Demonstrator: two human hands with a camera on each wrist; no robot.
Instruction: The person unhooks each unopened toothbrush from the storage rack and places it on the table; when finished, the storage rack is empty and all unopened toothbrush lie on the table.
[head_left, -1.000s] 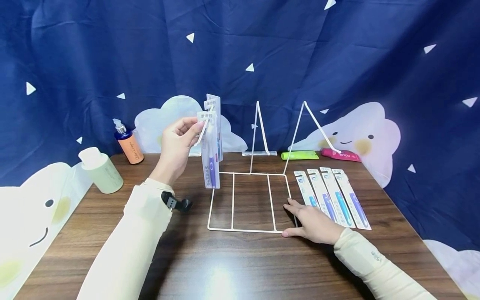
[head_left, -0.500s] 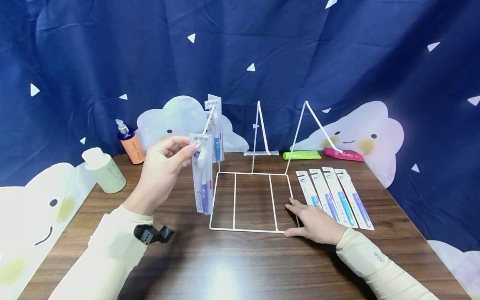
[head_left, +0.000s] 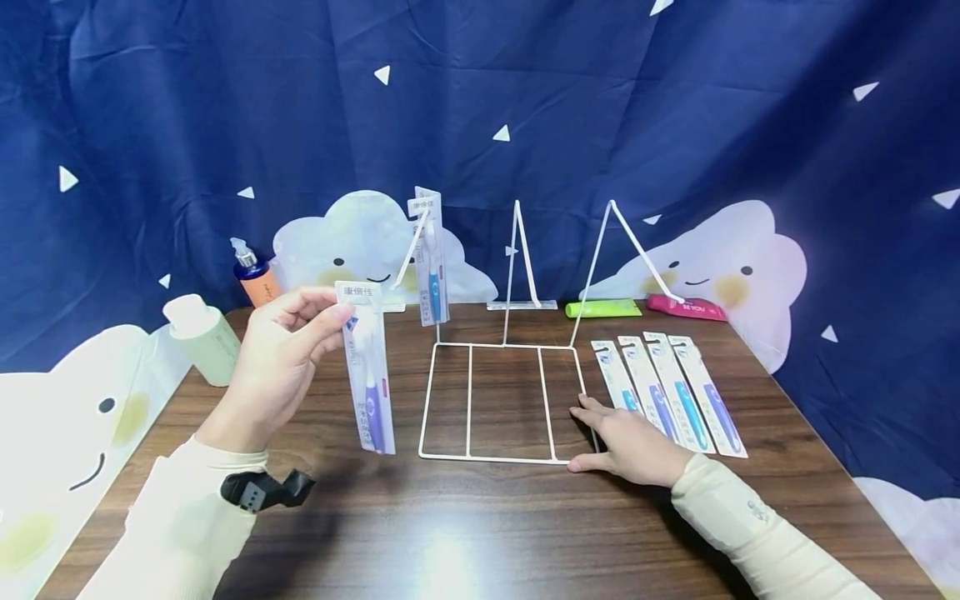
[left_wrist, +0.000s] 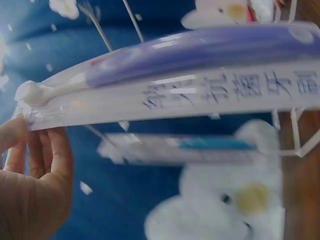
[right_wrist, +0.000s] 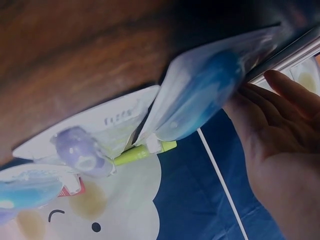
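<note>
My left hand (head_left: 288, 346) pinches the top of a packaged purple toothbrush (head_left: 366, 379) and holds it in the air, left of the white wire rack (head_left: 498, 400). In the left wrist view that purple toothbrush pack (left_wrist: 200, 75) fills the upper frame, with my fingers (left_wrist: 35, 165) at its head end. Another packaged toothbrush (head_left: 430, 258) hangs on the rack's left hook. My right hand (head_left: 626, 446) lies flat on the table against the rack's front right corner. Several packaged toothbrushes (head_left: 671, 392) lie in a row just right of it, seen close in the right wrist view (right_wrist: 200, 100).
A pale green bottle (head_left: 198, 337) and a blue-and-orange pump bottle (head_left: 255, 279) stand at the back left. A green tube (head_left: 603, 309) and a pink tube (head_left: 686, 309) lie at the back right. The wooden table (head_left: 465, 533) ends in a blue cloud-print curtain.
My left hand has drawn the purple toothbrush pack off the rack's left hook and moved it down and to the left. My right hand has stayed on the rack's corner.
</note>
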